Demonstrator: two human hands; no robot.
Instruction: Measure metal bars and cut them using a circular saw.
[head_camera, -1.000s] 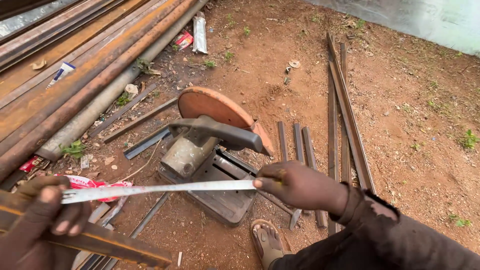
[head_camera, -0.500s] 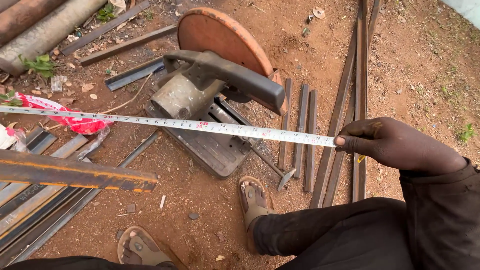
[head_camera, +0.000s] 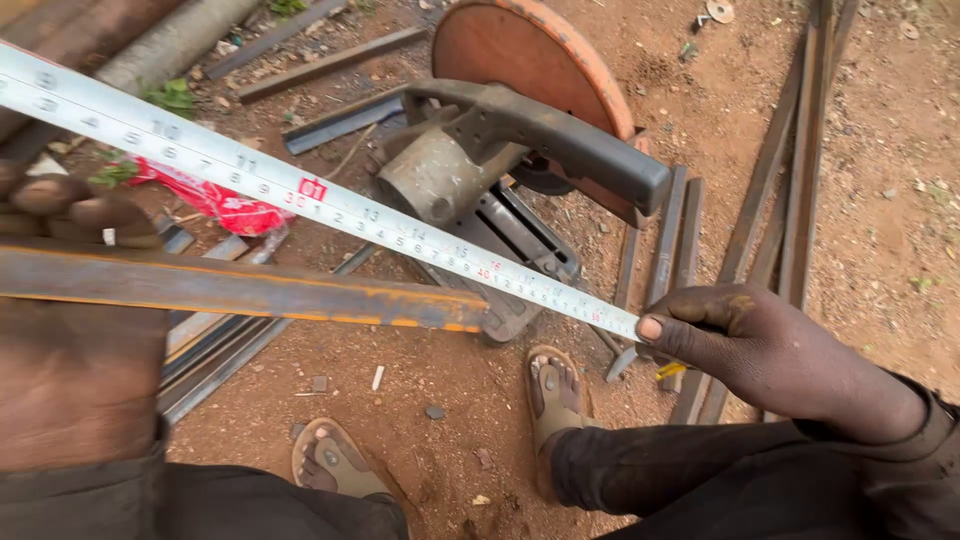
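**Kid:** What did the right hand (head_camera: 770, 350) hold?

**Helper:** It pinched the end of a long white metal measuring tape (head_camera: 330, 205) between thumb and fingers. The tape ran slanting up to the left, out of the picture.

**Kid:** And the left hand (head_camera: 70, 208)?

**Helper:** Its fingers were curled shut by the tape, just above a rusty brown steel bar (head_camera: 240, 290). I could not tell what they gripped.

**Kid:** Where was the bar?

**Helper:** It lay across in front of the person, under the tape, with its tip near a grey cutting saw with an orange round guard (head_camera: 520, 130).

**Kid:** What was in the way?

**Helper:** The saw sat on the red dirt ground (head_camera: 880, 180) right behind the tape. Thin steel strips (head_camera: 790, 180) lay beside it. A red crumpled wrapper (head_camera: 215, 205) lay under the tape. Two feet in brown sandals (head_camera: 550, 395) rested below.
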